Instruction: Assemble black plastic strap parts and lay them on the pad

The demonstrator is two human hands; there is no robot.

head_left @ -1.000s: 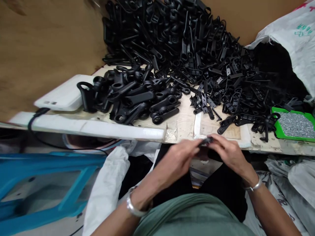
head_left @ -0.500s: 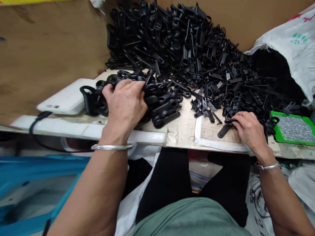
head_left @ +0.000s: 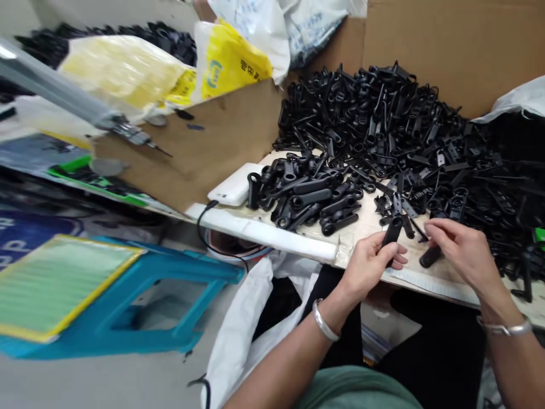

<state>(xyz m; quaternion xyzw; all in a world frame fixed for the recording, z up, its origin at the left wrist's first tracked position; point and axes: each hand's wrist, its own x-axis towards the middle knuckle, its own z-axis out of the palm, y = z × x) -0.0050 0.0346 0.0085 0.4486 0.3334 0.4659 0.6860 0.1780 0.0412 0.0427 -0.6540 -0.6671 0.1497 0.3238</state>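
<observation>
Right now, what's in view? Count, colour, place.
Box: one, white, bench left
Cable: one, black, from box
Handle parts: many, black, beside box
Parts pile: many, black, bench back
Cardboard: several panels, brown, around pile
Bags: several, white and yellow, top
Tool: one, grey, upper left
Trays: count unclear, green, left and right
Stool: one, blue, lower left
Striped pad: one, green, lower left
Sack: one, white, below bench
Left hand: one, holding black part
Right hand: one, over bench, grip unclear

Worktop (head_left: 367, 226) was backed by brown cardboard (head_left: 460, 51); a blue stool (head_left: 179, 266) was noted above grey floor (head_left: 128, 378), at left.
</observation>
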